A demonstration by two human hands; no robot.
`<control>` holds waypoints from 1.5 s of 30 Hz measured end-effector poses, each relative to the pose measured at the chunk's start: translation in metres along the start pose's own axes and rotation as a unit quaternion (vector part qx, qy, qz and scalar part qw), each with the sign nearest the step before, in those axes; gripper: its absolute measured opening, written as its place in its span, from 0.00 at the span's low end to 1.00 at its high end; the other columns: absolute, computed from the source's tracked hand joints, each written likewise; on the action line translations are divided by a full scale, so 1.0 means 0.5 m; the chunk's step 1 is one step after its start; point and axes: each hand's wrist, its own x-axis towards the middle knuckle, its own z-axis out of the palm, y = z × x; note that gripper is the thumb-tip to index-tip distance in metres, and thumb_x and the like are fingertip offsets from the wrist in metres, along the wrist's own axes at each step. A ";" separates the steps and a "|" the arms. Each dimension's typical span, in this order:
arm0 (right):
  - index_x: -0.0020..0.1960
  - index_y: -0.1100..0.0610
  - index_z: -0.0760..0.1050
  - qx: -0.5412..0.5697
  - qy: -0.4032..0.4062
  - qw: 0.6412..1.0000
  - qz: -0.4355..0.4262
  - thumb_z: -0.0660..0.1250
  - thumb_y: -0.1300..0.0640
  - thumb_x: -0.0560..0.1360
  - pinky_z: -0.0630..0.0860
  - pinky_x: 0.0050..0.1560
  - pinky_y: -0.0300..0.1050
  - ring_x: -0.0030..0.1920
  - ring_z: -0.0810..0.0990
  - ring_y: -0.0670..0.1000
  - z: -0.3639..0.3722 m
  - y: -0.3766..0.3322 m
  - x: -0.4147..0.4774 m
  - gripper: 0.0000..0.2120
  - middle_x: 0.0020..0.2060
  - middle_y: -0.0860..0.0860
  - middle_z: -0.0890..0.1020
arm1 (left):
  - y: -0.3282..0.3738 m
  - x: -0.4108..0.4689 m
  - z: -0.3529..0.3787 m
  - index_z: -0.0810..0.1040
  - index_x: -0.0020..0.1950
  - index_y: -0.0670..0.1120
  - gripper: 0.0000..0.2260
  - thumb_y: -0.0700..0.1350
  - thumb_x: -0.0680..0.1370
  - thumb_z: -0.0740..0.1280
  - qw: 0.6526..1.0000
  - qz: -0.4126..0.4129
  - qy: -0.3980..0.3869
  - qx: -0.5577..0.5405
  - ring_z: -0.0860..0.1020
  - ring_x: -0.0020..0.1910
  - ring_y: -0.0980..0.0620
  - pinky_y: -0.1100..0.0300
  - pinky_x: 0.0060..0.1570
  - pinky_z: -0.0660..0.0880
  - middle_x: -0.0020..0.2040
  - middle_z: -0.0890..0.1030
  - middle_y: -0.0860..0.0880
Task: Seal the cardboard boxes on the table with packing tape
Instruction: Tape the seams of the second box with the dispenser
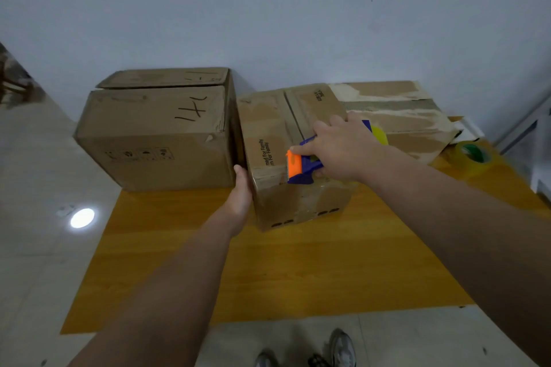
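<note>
Yellow wooden table (298, 262): right hand (337, 149) curls round the blue-and-orange tape dispenser (301, 167) at the near top edge of the middle brown cardboard box (268, 128), seam (293, 119) running away wallward; left hand (241, 191), flat, braces its left side.

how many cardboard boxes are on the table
3: large box at left, middle box under the right hand, torn box at back right. Others may be hidden behind.

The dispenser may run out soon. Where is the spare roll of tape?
In the head view, the spare tape roll lies on the table at the far right, just beside the near right corner of the rightmost cardboard box.
</note>
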 end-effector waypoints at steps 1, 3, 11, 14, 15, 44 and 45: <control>0.71 0.36 0.60 0.000 -0.002 1.000 -0.001 0.64 0.40 0.75 0.65 0.57 0.58 0.59 0.71 0.59 -0.002 0.002 0.000 0.26 0.58 0.53 0.72 | 0.000 0.004 -0.011 0.57 0.74 0.61 0.27 0.68 0.77 0.44 0.998 0.016 0.028 0.045 0.54 0.75 0.48 0.49 0.69 0.52 0.76 0.58 0.51; 0.71 0.35 0.61 0.004 -0.004 1.000 -0.005 0.64 0.40 0.75 0.65 0.57 0.58 0.59 0.71 0.59 -0.003 0.006 -0.001 0.26 0.59 0.53 0.72 | 0.003 0.003 -0.039 0.56 0.75 0.60 0.22 0.53 0.81 0.56 0.976 0.142 0.071 0.147 0.52 0.75 0.56 0.54 0.70 0.52 0.76 0.55 0.56; 0.72 0.35 0.59 0.003 -0.030 0.999 -0.011 0.64 0.39 0.75 0.65 0.57 0.57 0.60 0.70 0.58 -0.015 0.011 0.010 0.28 0.60 0.53 0.71 | 0.047 0.018 -0.086 0.53 0.77 0.53 0.33 0.44 0.75 0.64 0.713 0.354 -0.054 0.603 0.43 0.74 0.59 0.58 0.72 0.38 0.76 0.49 0.56; 0.73 0.35 0.58 -0.001 -0.030 0.999 -0.014 0.63 0.39 0.75 0.65 0.57 0.56 0.60 0.70 0.58 -0.017 0.013 0.010 0.28 0.60 0.53 0.71 | 0.049 0.039 -0.083 0.49 0.77 0.54 0.36 0.51 0.74 0.64 0.664 0.374 -0.061 0.644 0.41 0.74 0.59 0.57 0.72 0.37 0.75 0.46 0.58; 0.73 0.35 0.58 -0.001 -0.030 0.999 -0.015 0.63 0.39 0.75 0.65 0.57 0.56 0.60 0.70 0.58 -0.018 0.013 0.011 0.28 0.60 0.53 0.71 | 0.048 0.044 -0.078 0.48 0.77 0.54 0.36 0.52 0.74 0.64 0.652 0.380 -0.059 0.654 0.41 0.74 0.59 0.58 0.72 0.37 0.74 0.46 0.58; 0.74 0.40 0.56 -0.022 0.041 0.990 -0.135 0.62 0.33 0.73 0.69 0.43 0.49 0.52 0.76 0.58 -0.011 0.061 0.003 0.34 0.56 0.55 0.73 | -0.027 -0.057 0.080 0.40 0.77 0.48 0.32 0.43 0.79 0.56 0.694 0.230 0.197 0.653 0.38 0.75 0.54 0.53 0.71 0.36 0.78 0.43 0.49; 0.74 0.39 0.55 -0.022 0.061 0.987 -0.148 0.61 0.33 0.73 0.69 0.43 0.49 0.52 0.75 0.57 -0.008 0.076 -0.005 0.34 0.56 0.55 0.73 | -0.027 -0.059 0.080 0.39 0.77 0.48 0.33 0.43 0.79 0.57 0.685 0.222 0.200 0.664 0.37 0.74 0.55 0.50 0.71 0.35 0.78 0.43 0.50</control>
